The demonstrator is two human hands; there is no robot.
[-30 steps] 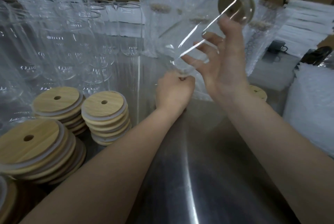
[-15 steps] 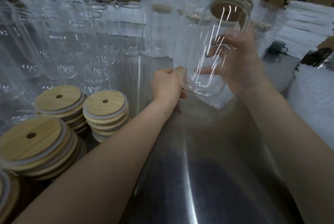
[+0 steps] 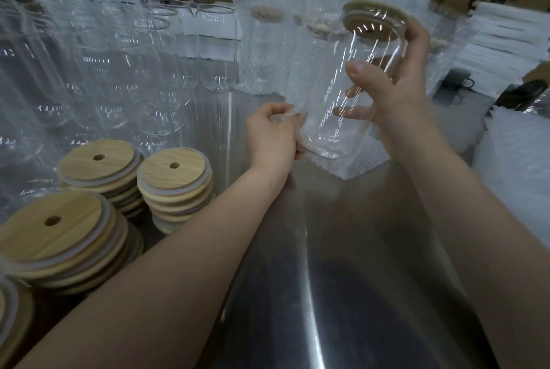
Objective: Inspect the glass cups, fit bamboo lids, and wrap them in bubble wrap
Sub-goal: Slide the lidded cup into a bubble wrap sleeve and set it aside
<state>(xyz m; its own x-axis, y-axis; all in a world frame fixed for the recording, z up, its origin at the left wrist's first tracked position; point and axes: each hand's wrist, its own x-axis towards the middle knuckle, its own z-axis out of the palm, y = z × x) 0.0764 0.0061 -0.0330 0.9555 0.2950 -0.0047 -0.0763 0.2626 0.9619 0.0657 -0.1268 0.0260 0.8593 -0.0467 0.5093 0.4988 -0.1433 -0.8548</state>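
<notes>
The right hand (image 3: 398, 91) grips the glass cup (image 3: 336, 118) in the air above the surface (image 3: 327, 249), thumb in front and fingers behind, with the bamboo lid (image 3: 375, 21) fitted on top. The left hand (image 3: 272, 133) has its fingers curled beside the cup's base (whether they pinch anything cannot be told). Smooth glass in a one-handed hold could slip and strike the surface.

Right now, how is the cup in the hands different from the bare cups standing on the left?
The held cup wears a bamboo lid; the bare cups are open on top. The held cup is lifted and tilted in the right hand; the bare cups stand upright. Both are clear glass.
</notes>
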